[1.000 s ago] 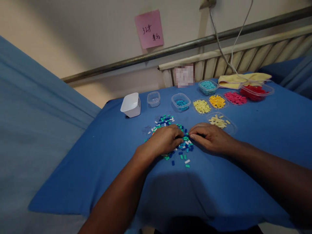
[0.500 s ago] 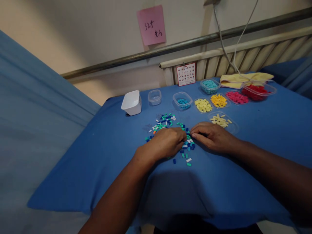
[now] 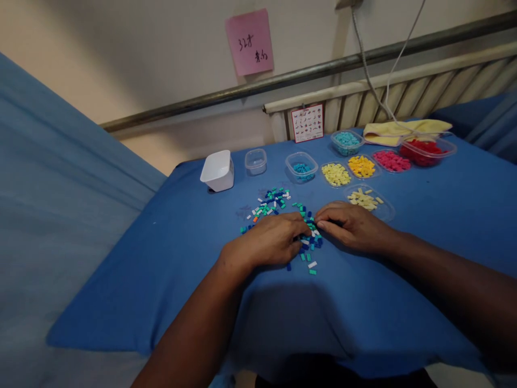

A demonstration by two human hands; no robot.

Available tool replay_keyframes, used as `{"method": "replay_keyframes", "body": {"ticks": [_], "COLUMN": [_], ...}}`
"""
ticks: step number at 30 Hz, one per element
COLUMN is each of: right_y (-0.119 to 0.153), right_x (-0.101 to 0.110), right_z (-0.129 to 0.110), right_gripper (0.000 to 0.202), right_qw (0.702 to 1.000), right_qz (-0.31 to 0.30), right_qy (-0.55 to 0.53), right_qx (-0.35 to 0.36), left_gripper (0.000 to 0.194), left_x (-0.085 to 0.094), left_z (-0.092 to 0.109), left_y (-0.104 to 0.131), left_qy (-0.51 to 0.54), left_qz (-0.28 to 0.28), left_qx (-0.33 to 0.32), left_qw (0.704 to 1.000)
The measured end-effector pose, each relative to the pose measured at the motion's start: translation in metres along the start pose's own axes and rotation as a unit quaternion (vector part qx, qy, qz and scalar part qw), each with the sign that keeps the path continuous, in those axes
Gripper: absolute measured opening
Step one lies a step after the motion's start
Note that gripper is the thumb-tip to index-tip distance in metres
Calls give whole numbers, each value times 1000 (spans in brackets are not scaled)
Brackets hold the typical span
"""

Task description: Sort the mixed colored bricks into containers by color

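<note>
Small green, blue and white bricks (image 3: 272, 200) lie scattered on the blue cloth, with one orange piece among them. My left hand (image 3: 278, 237) rests over the near part of this pile, its fingers parted and its fingertips among the bricks, with nothing visibly held. On the pile's right edge, my right hand (image 3: 349, 226) has thumb and fingers pinched together; a small dark piece seems to show at the tips, too small to name. A tray of pale yellow pieces (image 3: 365, 199) is just behind my right hand.
Behind the pile stand a white bin (image 3: 218, 171), a clear tub (image 3: 256, 161) and a tub of blue pieces (image 3: 302, 168). Farther right are containers of yellow (image 3: 362, 167), pink (image 3: 391, 161), turquoise (image 3: 347, 143) and red pieces (image 3: 422, 153), plus a yellow cloth (image 3: 404, 131).
The fingers of my left hand have spread from a more closed pose, and its thumb has moved apart toward the near side. My right hand has stayed almost still.
</note>
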State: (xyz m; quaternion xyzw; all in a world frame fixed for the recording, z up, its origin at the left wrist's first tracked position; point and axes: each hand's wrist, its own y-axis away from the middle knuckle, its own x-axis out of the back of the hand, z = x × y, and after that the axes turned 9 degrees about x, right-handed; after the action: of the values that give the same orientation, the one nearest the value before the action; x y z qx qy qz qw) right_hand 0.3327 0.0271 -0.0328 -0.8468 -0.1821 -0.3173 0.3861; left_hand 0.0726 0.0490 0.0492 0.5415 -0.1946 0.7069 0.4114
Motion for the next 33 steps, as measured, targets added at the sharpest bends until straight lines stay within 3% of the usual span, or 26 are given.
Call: {"method": "replay_keyframes", "body": {"ticks": [9,19,33], "right_y": [0,-2,1], "right_x": [1,1,0], "right_z": [-1,-2,0], "right_gripper": [19,19,19], "right_qw": [1000,1000,1000], "right_qz": [2,-5,-8], "right_qy": [-8,0,10], "right_qx": [-5,5,14], "left_gripper": [29,27,15], "left_x": [-5,-9,-11], "left_z": [-9,-3,8], "left_y": [-4,-12,-20], "left_qy": [14,-44,-48], "left_qz": [14,55,10], "left_qx": [4,-49,-59], "left_qw": [1000,996,997]}}
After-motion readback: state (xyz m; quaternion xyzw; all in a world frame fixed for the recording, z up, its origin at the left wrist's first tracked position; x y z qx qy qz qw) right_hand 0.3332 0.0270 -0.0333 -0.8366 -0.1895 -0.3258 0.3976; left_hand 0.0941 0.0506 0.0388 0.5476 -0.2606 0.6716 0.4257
